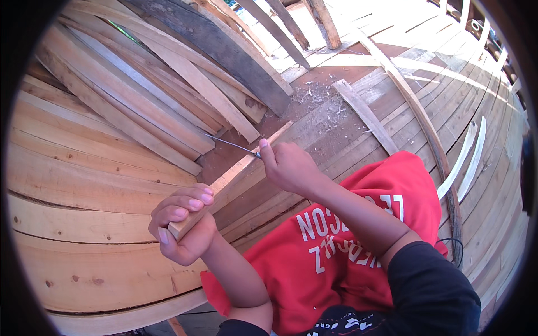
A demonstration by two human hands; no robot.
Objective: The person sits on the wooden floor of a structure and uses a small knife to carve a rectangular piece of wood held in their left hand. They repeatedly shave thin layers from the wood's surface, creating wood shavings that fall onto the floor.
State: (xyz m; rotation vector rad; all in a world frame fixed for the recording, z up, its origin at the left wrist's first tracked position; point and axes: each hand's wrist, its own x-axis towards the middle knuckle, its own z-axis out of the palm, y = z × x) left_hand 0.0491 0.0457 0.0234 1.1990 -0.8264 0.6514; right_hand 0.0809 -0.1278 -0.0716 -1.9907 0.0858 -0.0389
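Note:
My left hand (182, 221) wraps round the near end of a narrow wooden batten (232, 173), with the thumb below and the fingers over the top. The batten slants away to the upper right, its far end low over the deck. Further along it, my right hand (290, 166) is closed on a tool with a thin metal blade (230, 142). That blade points up and left across the batten; its handle is hidden in my fist, and its exact kind is unclear. A red cloth (358, 224) with white lettering lies across my lap.
Several long planks (129, 95) are piled at the left, beside curved hull-like planking (84, 218). Wood shavings (328, 106) litter the deck ahead. A short board (365, 116), a long curved strip (412, 95) and two pale strips (473, 159) lie to the right.

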